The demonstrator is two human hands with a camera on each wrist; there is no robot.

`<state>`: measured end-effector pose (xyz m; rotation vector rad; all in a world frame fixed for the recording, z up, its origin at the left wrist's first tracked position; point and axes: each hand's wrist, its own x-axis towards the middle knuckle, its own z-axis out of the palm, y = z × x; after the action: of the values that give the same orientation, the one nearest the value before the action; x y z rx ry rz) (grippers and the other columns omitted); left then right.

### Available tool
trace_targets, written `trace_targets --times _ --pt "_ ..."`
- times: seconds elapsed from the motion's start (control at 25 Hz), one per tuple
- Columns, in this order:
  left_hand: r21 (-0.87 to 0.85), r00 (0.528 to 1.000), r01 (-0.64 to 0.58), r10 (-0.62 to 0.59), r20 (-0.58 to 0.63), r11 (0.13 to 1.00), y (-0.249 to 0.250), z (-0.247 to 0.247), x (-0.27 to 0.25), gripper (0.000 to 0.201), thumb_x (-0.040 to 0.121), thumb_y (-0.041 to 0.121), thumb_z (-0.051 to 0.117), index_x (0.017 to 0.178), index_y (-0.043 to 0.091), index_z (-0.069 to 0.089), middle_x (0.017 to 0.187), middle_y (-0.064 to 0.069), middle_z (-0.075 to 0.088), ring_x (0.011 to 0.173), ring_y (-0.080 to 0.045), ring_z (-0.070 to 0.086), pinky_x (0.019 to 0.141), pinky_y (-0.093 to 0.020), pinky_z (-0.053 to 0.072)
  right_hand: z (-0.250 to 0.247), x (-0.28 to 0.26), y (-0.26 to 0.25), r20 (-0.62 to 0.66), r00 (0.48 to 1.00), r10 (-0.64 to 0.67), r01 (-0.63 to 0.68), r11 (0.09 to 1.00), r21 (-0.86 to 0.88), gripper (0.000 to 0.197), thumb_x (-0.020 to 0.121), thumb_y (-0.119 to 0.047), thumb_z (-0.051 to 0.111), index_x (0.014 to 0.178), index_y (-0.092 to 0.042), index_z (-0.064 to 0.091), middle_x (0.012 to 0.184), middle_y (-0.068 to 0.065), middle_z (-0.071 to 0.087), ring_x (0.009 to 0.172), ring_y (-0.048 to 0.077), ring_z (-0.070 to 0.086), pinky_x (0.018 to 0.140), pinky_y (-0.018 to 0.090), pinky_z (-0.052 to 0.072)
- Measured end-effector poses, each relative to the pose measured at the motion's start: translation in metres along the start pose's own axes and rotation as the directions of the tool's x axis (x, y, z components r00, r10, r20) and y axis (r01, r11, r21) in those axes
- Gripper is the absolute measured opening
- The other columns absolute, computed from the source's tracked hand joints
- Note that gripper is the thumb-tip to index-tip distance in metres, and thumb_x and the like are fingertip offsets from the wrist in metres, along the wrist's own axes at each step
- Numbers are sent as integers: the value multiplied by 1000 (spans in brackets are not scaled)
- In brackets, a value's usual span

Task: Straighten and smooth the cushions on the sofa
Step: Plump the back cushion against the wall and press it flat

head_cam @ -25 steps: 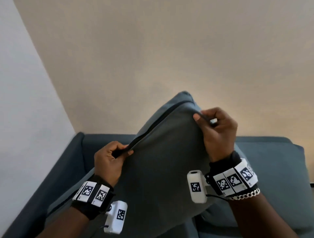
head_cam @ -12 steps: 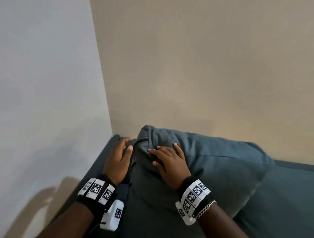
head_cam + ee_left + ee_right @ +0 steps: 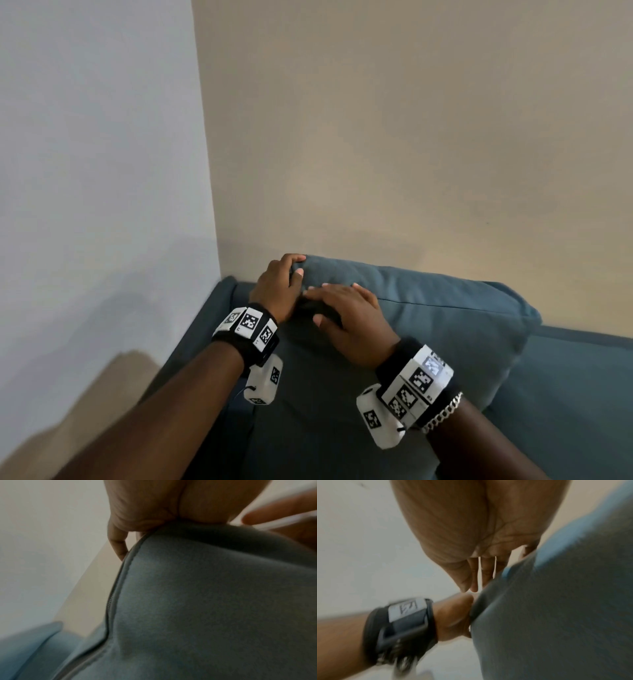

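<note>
A blue-grey cushion (image 3: 445, 335) leans upright against the back of the blue sofa (image 3: 568, 394), in the corner by the walls. My left hand (image 3: 289, 270) grips the cushion's top left corner, thumb in front and fingers curled over behind. My right hand (image 3: 329, 301) lies flat on the cushion's upper front just right of it, fingers straight and pointing left. In the left wrist view a finger hooks behind the cushion's (image 3: 205, 601) zipped edge (image 3: 111, 601). In the right wrist view the right hand's straight fingers (image 3: 486, 569) lie against the cushion (image 3: 556, 608).
A grey wall (image 3: 102, 171) stands at the left and a beige wall (image 3: 411, 137) behind the sofa. The sofa's left armrest (image 3: 205, 325) runs beside the cushion. The sofa back continues to the right.
A second ago both hands held the cushion up by its zipped edge. It now stands in the sofa's corner, the left hand has moved onto its top corner and the right hand has flattened on it.
</note>
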<state>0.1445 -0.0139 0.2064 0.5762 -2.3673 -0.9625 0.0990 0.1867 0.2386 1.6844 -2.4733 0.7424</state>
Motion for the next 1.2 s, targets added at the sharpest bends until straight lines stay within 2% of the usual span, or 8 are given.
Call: trace_targets --times 0.2,0.36,0.48,0.64,0.76,0.88,1.04,1.2 --pt "75 997 -23 29 -75 997 -1 1 -13 38 101 41 30 135 35 47 127 -4 60 116 -27 57 99 -51 48 -105 37 -27 -496 866 -68 14 994 -112 49 102 -45 58 147 -26 53 162 -1 42 154 20 29 123 52 31" --pt "71 994 -43 49 -94 997 0 1 -21 36 103 40 34 137 35 46 129 -3 58 118 -26 57 97 -51 49 -118 42 -56 -949 299 -100 136 989 -61 43 101 -20 61 142 -8 55 157 18 44 148 36 39 119 57 34" --pt "181 999 11 -5 -38 983 3 -1 -27 37 101 36 43 137 37 43 133 -2 52 122 -26 53 96 -50 49 3 36 -36 -271 951 148 -235 917 -324 47 107 -39 40 152 -27 42 165 3 32 156 34 25 125 53 18" --pt "280 985 90 -127 116 956 1 4 -52 57 96 29 54 146 43 31 140 -2 35 130 -30 41 97 -56 44 26 39 -25 168 958 233 -154 911 -382 33 103 -40 43 129 -32 62 141 -2 61 140 29 48 117 49 34" --pt "293 997 68 -77 21 954 12 -6 -47 62 94 21 53 149 42 34 142 -2 31 129 -31 41 98 -57 44 -39 45 -40 -315 944 97 -77 994 74 27 102 -31 53 124 -29 68 137 -3 64 129 19 59 106 44 50" --pt "336 992 47 -84 96 941 23 -21 -42 71 92 13 53 155 37 29 164 7 4 144 -27 26 110 -59 33 -56 25 -42 -787 617 -33 88 996 27 44 101 -30 53 143 -20 56 159 0 43 148 21 40 117 49 36" --pt "503 961 -149 4 278 852 40 -19 -46 84 90 5 54 159 37 17 168 16 -17 156 -18 0 120 -60 19 13 -4 -4 82 975 205 -133 842 -523 43 107 -50 28 141 -37 52 158 -3 48 148 23 40 122 47 26" --pt "469 949 -208 62 308 858 55 -18 -36 61 94 13 44 149 39 42 165 7 30 157 -16 7 125 -51 11 -76 7 -8 -374 926 61 -95 993 -74 26 101 -41 57 114 -28 75 119 -5 75 113 19 68 99 41 54"
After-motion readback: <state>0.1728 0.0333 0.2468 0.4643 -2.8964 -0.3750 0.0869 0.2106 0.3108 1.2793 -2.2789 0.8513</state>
